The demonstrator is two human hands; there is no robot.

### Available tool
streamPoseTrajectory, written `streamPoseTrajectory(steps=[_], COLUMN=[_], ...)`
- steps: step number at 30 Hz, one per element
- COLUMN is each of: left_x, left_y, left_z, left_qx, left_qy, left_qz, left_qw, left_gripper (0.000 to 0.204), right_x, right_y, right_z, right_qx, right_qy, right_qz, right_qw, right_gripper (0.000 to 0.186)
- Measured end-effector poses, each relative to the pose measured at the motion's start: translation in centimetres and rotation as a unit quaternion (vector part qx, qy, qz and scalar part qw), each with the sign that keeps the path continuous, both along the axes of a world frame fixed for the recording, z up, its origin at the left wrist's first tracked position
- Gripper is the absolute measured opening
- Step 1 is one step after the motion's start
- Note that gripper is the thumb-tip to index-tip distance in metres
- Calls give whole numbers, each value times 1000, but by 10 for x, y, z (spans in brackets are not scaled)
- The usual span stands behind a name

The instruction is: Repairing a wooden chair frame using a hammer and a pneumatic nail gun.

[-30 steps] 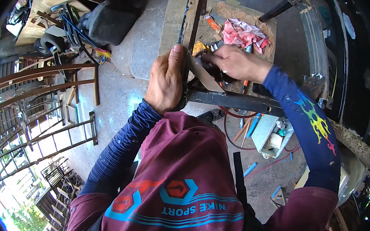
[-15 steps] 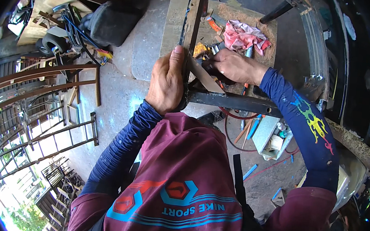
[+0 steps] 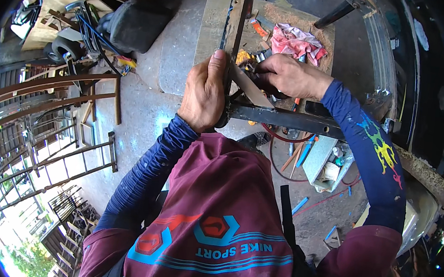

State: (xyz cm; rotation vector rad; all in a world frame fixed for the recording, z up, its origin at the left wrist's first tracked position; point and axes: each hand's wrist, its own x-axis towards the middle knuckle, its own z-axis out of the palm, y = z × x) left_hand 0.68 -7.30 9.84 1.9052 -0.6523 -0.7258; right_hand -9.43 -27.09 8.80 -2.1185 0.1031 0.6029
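Note:
My left hand (image 3: 205, 92) is wrapped round the corner of a dark wooden frame, its thumb lying along the upright bar (image 3: 235, 29). From that corner a crossbar (image 3: 292, 119) runs off to the right. A pale diagonal wooden brace (image 3: 252, 90) spans the inside of the corner. Just beyond the brace, my right hand (image 3: 293, 77) has its fingers curled round a dark object, mostly hidden behind the hand and the wood. Beside its fingertips show a shiny metal part (image 3: 262, 56) and something yellow (image 3: 244, 56); whether these belong to the held object I cannot tell.
Under the frame lies a board (image 3: 212, 37) strewn with sawdust, bearing a pink-and-white cloth (image 3: 299, 42) and an orange-handled tool (image 3: 259, 29). A grey bin (image 3: 319, 160) of supplies stands on the floor. Wooden chair frames (image 3: 52, 92) are at left, a black container (image 3: 139, 26) at upper left.
My right hand has shifted slightly to the right, its fingers still curled. My left hand keeps its hold on the frame corner. The whole view has moved a little.

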Motion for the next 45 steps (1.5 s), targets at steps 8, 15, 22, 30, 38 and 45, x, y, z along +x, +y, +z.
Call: streamPoseTrajectory(steps=[8,15,22,30,38,45], left_x=[2,2,2,2,1,0], left_y=[3,3,0,2,2,1], left_z=[0,0,4,1,5,5], left_qx=[-2,3,15,8,17,24], left_qy=[-5,11,13,0,14,15], left_qz=[-6,5,-3,-6,10,9], left_qw=[1000,1000,1000,1000,1000,1000], left_gripper=[60,60,59,59,61,60], right_x=[-3,-2,-1,-6,-5,-1], right_y=[0,-2,-6,1,-3,-7], right_z=[-8,-9,-14,-28,13,4], right_qx=[36,46,4,49,153,117], right_qy=[-65,-95,-60,-86,-77,-139], right_qz=[-40,-4,31,-24,-117,-56], right_qw=[996,994,998,995,978,982], right_gripper=[30,28,19,27,22,23])
